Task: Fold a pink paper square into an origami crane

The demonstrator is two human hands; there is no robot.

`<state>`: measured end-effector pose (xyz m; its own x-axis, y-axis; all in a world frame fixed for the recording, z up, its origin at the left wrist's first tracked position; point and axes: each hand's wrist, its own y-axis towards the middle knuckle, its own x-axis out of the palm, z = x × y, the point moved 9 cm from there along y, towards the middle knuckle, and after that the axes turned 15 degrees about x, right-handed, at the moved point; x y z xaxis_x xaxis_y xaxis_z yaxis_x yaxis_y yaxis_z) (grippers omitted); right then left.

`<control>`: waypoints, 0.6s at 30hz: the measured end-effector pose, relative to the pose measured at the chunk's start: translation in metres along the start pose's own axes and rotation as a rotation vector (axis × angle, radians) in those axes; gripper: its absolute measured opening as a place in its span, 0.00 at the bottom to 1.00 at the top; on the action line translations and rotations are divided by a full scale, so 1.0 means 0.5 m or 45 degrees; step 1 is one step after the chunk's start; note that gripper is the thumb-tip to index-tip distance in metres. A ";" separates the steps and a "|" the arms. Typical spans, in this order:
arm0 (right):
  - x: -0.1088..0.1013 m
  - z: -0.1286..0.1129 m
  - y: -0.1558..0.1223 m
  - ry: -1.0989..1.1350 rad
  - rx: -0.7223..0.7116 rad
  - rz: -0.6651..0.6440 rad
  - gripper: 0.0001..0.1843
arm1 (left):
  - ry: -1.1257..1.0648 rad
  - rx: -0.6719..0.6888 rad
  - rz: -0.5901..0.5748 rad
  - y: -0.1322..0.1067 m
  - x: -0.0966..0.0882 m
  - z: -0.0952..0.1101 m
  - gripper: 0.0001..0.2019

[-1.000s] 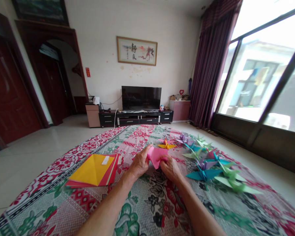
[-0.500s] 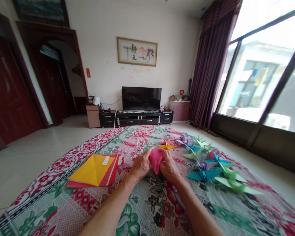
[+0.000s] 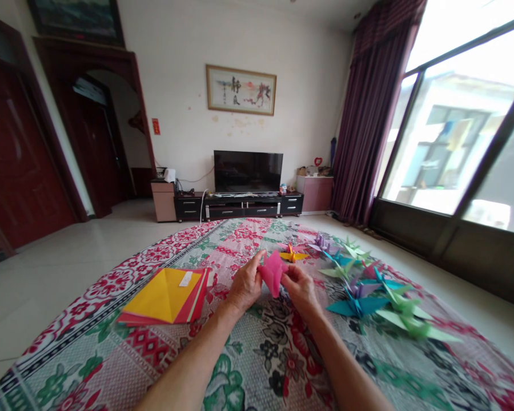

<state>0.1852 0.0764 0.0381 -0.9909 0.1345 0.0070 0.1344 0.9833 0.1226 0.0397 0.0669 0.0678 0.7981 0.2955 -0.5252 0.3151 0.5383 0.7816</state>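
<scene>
A folded piece of pink origami paper is held up between both hands above the table, its outline now a narrow diamond with the lower point hanging down. My left hand is closed on its left edge, thumb and fingers pinching. On the other side, my right hand pinches the paper's right edge between thumb and fingertips. Just beyond my right hand sits an orange paper crane. Fine creases in the pink paper are too blurred to make out.
A stack of yellow and red paper sheets lies at left on the patterned tablecloth. Several paper cranes in teal, green and purple, including a teal crane, spread over the right side. A television stands beyond the table.
The pink paper has turned from a broad, rounded shape to a slimmer diamond. My right hand's fingers have shifted from its top to its right edge.
</scene>
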 end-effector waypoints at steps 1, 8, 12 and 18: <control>0.001 -0.003 -0.002 -0.024 -0.004 -0.004 0.17 | 0.008 0.002 -0.002 0.001 0.000 0.000 0.26; -0.002 0.002 -0.002 -0.172 -0.043 0.062 0.16 | 0.006 -0.017 0.004 0.002 0.001 -0.001 0.20; 0.002 0.005 -0.002 -0.147 0.002 0.038 0.16 | -0.035 -0.074 0.029 0.002 -0.005 -0.001 0.12; 0.006 0.001 -0.011 -0.067 0.145 0.030 0.17 | -0.160 -0.308 0.094 -0.006 -0.009 -0.027 0.08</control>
<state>0.1814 0.0716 0.0371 -0.9859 0.1613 -0.0437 0.1611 0.9869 0.0094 0.0282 0.0748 0.0633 0.8766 0.2485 -0.4121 0.1342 0.6963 0.7051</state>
